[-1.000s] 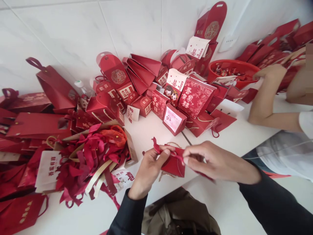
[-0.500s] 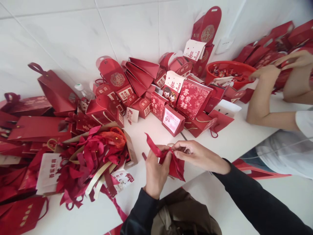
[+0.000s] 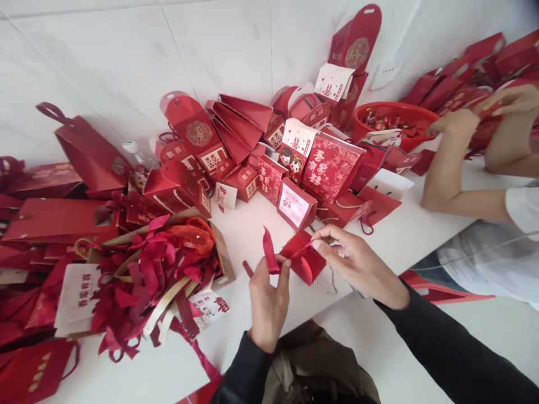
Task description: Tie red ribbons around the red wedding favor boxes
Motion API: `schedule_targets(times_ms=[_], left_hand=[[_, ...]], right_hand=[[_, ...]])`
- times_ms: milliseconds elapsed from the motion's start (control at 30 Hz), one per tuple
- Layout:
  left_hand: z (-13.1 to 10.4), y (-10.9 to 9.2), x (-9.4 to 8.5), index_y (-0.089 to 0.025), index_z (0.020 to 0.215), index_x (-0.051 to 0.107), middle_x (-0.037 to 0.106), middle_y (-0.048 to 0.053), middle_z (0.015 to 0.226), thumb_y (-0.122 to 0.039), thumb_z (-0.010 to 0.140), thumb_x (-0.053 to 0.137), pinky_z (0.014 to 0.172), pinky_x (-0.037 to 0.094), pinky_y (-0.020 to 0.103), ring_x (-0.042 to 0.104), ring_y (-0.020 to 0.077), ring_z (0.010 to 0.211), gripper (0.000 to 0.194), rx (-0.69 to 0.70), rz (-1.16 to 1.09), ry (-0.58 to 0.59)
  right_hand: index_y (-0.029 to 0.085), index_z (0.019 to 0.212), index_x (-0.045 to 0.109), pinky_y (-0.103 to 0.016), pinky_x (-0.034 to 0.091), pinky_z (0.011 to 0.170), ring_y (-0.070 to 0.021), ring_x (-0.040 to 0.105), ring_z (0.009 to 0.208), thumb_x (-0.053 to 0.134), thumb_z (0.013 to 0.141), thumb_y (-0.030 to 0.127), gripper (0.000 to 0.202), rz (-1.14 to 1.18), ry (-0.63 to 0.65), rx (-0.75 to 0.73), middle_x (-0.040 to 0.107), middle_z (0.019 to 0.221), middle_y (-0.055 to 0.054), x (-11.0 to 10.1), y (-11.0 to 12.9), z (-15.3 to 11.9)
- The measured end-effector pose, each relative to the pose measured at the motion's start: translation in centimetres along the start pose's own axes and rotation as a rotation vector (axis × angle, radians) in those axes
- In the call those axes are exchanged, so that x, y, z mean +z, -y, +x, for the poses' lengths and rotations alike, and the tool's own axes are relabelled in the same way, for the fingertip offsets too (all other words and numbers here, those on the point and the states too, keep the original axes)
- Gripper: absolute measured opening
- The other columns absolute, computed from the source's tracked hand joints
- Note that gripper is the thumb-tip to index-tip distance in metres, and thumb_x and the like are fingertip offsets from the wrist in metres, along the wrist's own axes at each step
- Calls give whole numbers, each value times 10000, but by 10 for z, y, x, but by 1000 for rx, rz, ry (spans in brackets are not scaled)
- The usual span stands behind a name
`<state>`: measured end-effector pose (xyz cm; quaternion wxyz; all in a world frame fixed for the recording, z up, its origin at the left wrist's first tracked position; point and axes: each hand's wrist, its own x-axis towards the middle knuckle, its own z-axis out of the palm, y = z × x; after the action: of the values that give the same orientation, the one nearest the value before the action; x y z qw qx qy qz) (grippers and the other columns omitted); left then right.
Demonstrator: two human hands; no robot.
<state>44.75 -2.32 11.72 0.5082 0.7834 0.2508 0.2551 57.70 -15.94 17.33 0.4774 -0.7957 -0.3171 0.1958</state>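
Observation:
A small red gift box [image 3: 310,270] lies on the white table in front of me, with a twisted cord handle trailing on its right side. My left hand [image 3: 268,300] pinches a red ribbon [image 3: 268,249] between thumb and fingers, its free end standing up above them. My right hand [image 3: 357,261] is closed in a pinch at the ribbon's other side, over the box. Between the two hands the ribbon crosses the top of the box. Part of the box's left edge is hidden behind my left fingers.
To the left, a cardboard box [image 3: 227,264] overflows with loose ribbons. Red gift boxes and bags [image 3: 332,168] crowd the wall side. At the right, a red basin [image 3: 357,126] holds small wrapped pieces beside a co-worker's arms [image 3: 446,168].
My hands have drawn apart, the right one moving up and right. The bunched ribbon has spread out, and more of the box and its cord shows.

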Motion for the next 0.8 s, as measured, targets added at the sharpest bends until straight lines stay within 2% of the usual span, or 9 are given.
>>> schedule_targets(times_ms=[100,233,367,433,533,600,667,733,800], left_hand=[[-2,-1,-2,-225,910,640,699,12,851,-390,998,586,892,452,333,640,190,789,195,-33,-16,15],[-3,-3,-7,-224,911,627,639,-15,782,-443,978,608,729,458,279,574,161,699,229,-118,-96,4],[-5,2,-14,-226,918,628,566,-42,696,-532,952,624,603,425,248,485,124,580,308,-239,-159,5],[-6,9,-16,-217,938,643,585,-30,716,-566,931,641,606,439,250,525,129,602,349,-291,-200,-17],[-7,20,-20,-179,907,671,667,29,806,-588,870,707,659,480,262,633,165,737,412,-427,-346,-56],[-6,21,-22,-160,870,679,673,38,806,-568,817,774,683,499,264,648,164,754,423,-547,-552,-38],[-5,16,-23,-152,950,705,660,27,822,-533,774,829,710,512,261,637,144,753,438,-611,-780,3],[-4,7,-23,-169,1110,713,649,14,856,-494,763,856,722,508,247,610,121,747,497,-592,-872,49],[-2,-1,-20,-184,1165,722,640,6,843,-485,812,822,715,495,232,574,109,723,475,-510,-747,90]], right_hand=[[225,971,615,-296,459,638,-184,572,714,492,1031,556,358,-18,19,-7,614,840,-6,-9,-4,1],[213,881,667,-283,398,568,-162,495,621,529,996,605,431,-83,92,-2,568,726,11,-25,-13,7],[228,887,739,-286,365,536,-158,491,555,635,947,567,360,-202,117,20,564,613,30,-37,-27,10],[237,886,753,-297,389,557,-170,533,564,637,951,525,317,-258,112,18,616,627,20,-39,-36,9],[244,865,748,-321,441,597,-192,590,602,598,974,483,302,-312,106,-4,684,713,-7,-36,-51,7],[245,874,747,-352,490,677,-221,632,694,581,980,454,287,-337,78,-41,695,807,-35,-32,-58,5],[244,924,764,-398,512,790,-260,644,823,577,972,439,274,-360,25,-87,670,900,-70,-27,-62,3],[235,979,779,-440,508,851,-296,623,900,566,964,439,295,-385,-43,-122,623,925,-96,-24,-62,0],[225,1001,779,-456,508,848,-313,607,912,544,972,428,312,-404,-103,-134,596,906,-104,-20,-59,-2]])
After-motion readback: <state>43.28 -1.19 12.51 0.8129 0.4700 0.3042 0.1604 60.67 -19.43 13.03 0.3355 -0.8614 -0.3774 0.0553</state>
